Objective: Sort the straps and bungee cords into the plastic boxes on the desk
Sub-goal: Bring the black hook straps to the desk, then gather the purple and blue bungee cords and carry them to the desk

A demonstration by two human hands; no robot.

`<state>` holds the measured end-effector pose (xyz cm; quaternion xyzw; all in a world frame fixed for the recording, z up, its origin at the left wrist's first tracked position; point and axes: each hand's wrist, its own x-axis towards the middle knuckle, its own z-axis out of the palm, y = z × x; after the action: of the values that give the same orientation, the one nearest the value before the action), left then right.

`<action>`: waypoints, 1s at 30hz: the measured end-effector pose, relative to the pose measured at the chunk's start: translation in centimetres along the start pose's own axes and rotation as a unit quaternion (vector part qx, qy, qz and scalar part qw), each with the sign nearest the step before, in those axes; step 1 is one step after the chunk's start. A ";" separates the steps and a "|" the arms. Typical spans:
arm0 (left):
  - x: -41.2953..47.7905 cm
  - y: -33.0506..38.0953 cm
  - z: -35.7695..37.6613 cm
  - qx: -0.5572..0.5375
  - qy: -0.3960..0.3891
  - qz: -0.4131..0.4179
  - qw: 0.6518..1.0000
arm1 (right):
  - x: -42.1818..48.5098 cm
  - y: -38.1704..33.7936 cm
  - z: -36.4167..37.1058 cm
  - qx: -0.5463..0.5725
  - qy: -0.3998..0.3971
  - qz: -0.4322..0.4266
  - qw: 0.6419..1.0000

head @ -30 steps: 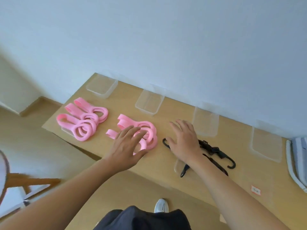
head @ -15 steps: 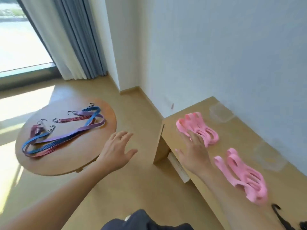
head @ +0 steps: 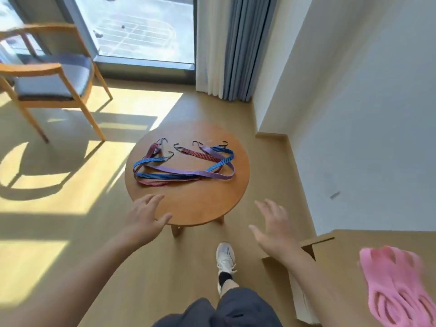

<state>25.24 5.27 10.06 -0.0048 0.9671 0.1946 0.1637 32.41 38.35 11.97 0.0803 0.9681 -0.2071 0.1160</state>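
A tangle of bungee cords (head: 184, 166), blue, purple and dark red, lies on a small round wooden counter (head: 200, 206) in the middle of the frame. Their dark hooks (head: 162, 140) point toward the far rim. The cords sit on the upper half of the round top, and the near half is bare wood.

The left hand (head: 145, 218) is at the lower left rim of the round counter, palm down, its fingers (head: 151, 200) apart and fairly straight, gripping nothing. The thumb crosses the rim in the picture; whether it touches the wood I cannot tell. The right hand (head: 273, 228) hovers over the floor (head: 70, 208) just right of the round counter, its fingers (head: 271, 206) also spread and loose, well apart from the cords.

At the lower right edge of the frame, a heap of pink straps (head: 396, 286), blurred, rests on the corner of the desk counter (head: 368, 241) by the white wall (head: 354, 114).

A white shoe (head: 226, 257) stands on the floor at lower centre. A wooden armchair (head: 47, 76) with a grey seat is at upper left, beside a window (head: 141, 27), and grey and white curtains (head: 236, 48) hang at upper centre
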 end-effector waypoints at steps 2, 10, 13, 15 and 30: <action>1.3 -1.6 0.0 -0.017 0.005 -0.035 0.999 | 3.6 -0.7 0.8 0.002 -0.032 -0.016 0.999; 8.0 -5.8 0.4 -0.048 -0.011 -0.192 0.980 | 20.0 -2.7 2.8 -0.058 -0.142 -0.043 0.987; 10.4 -5.9 0.3 -0.049 -0.029 -0.235 0.970 | 24.7 -3.0 3.5 -0.080 -0.191 -0.038 0.978; 12.1 -5.8 0.4 -0.055 -0.042 -0.260 0.963 | 27.5 -3.2 4.3 -0.084 -0.221 -0.039 0.971; 18.9 -4.5 2.7 -0.105 -0.113 -0.284 0.946 | 36.9 -5.5 13.2 -0.129 -0.331 -0.036 0.934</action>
<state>8.51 3.19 -0.04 -0.2741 0.8751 0.2396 0.3190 -1.58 31.84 -7.19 -0.0430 0.8957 -0.0990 0.4314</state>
